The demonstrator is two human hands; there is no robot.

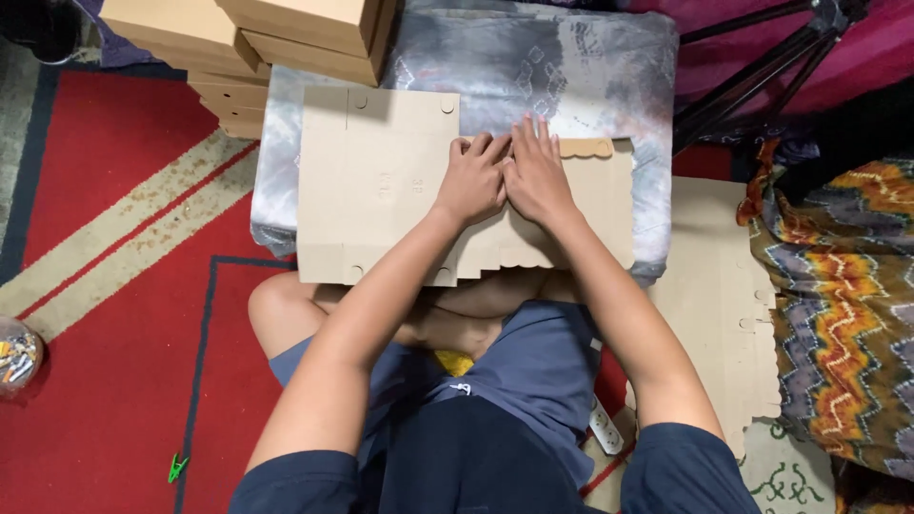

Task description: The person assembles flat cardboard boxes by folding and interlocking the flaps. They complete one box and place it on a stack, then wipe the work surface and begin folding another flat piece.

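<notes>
A flat brown cardboard box blank (371, 181) lies on a grey patterned cushion (533, 57) in front of my crossed legs. My left hand (471, 181) rests on the blank near its middle with fingers curled. My right hand (538, 176) lies flat beside it, fingers stretched toward the far scalloped edge (586, 148). Both hands press down on the cardboard, thumbs touching. The part of the blank under my hands and forearms is hidden.
Folded brown boxes (276, 38) are stacked at the far left. More flat cardboard blanks (714, 286) lie on the floor to the right, beside a patterned cloth (838, 314). A black tripod (762, 67) stands far right. On the red carpet lie a green clip (177, 466) and a jar (14, 357).
</notes>
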